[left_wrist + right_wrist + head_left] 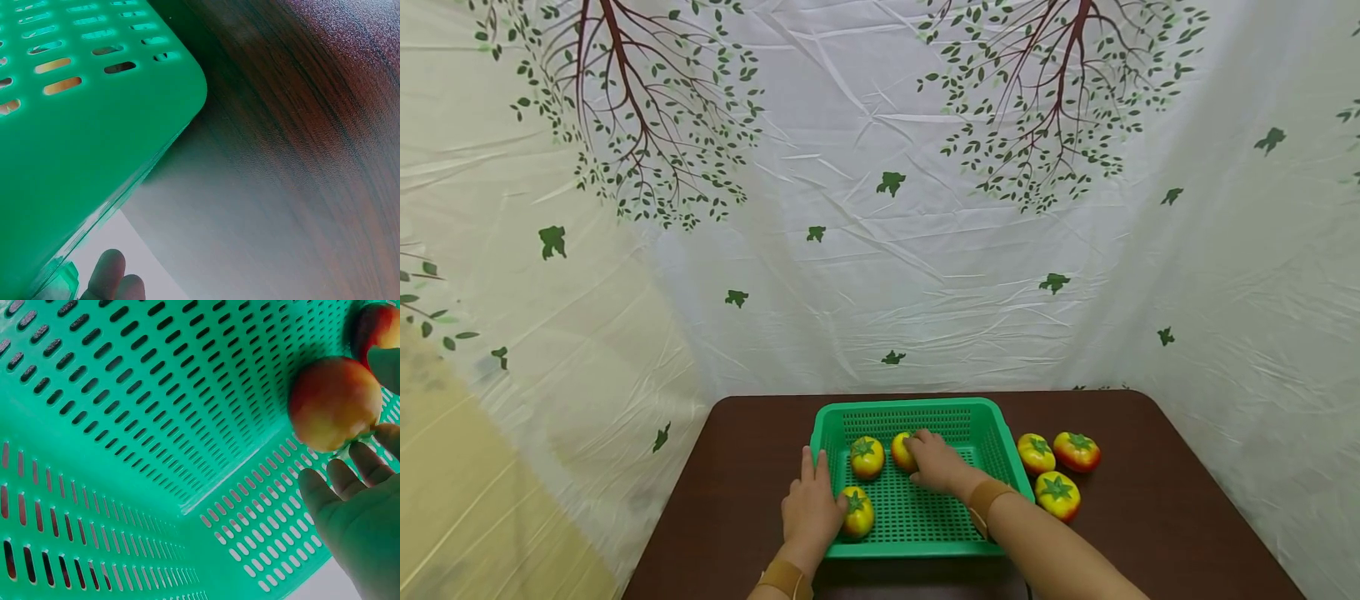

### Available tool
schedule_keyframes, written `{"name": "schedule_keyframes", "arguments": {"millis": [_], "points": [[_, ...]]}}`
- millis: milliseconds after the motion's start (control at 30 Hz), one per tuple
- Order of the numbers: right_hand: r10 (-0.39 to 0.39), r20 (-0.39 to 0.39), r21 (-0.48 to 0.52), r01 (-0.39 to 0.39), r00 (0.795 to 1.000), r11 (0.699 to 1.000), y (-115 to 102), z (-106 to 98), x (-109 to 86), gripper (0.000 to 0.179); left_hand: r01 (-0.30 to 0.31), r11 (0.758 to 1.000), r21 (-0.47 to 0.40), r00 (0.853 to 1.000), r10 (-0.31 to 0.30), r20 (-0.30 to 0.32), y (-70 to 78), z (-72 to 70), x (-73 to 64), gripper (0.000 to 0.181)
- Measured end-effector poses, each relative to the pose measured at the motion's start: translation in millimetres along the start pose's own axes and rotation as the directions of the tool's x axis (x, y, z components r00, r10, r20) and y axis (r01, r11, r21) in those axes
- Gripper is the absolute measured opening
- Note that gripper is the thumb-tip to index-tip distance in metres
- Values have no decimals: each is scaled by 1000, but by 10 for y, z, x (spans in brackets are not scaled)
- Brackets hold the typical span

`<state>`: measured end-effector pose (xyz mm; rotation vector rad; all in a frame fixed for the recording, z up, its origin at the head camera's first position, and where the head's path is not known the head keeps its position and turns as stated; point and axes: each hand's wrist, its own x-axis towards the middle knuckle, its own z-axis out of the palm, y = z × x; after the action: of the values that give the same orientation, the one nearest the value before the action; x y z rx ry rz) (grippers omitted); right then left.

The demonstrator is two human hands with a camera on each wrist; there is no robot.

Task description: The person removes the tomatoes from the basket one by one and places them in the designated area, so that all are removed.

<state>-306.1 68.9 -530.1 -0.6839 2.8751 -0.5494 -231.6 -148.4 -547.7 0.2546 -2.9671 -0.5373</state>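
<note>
A green plastic basket [925, 547] with slotted walls stands on the table. My left hand [812, 508] rests at its left rim, two fingers stretched forward and the thumb beside the front-left persimmon [859, 518]. Two fingertips [107, 272] show past the rim in the left wrist view. Inside the basket, my right hand [938, 463] reaches a yellow-red persimmon [901, 452], its fingertips at the fruit's leafy top. The right wrist view has this persimmon [331, 403] beyond loosely extended fingers [340, 478]. Another persimmon [867, 457] sits to its left.
Three more persimmons lie on the dark brown table [752, 442] right of the basket: one by the wall [1036, 454], one farther right [1077, 452] and one nearer [1058, 497]. A white curtain [850, 292] with printed trees and leaves hangs behind the table.
</note>
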Motion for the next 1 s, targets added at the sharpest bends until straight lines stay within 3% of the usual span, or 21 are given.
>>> {"name": "schedule_keyframes", "arguments": {"millis": [500,700,1000], "points": [[-49,65,57,45,997,997,46,43,27,59,15,1000,-3,1000,-14,16,8,-4,15,81],[-76,68,79,71,995,994,32,82,42,51,13,1000,3,1000,-13,14,6,8,23,81],[-40,57,55,37,998,998,-5,97,65,56,25,1000,1,999,-25,27,0,2,29,82]]}}
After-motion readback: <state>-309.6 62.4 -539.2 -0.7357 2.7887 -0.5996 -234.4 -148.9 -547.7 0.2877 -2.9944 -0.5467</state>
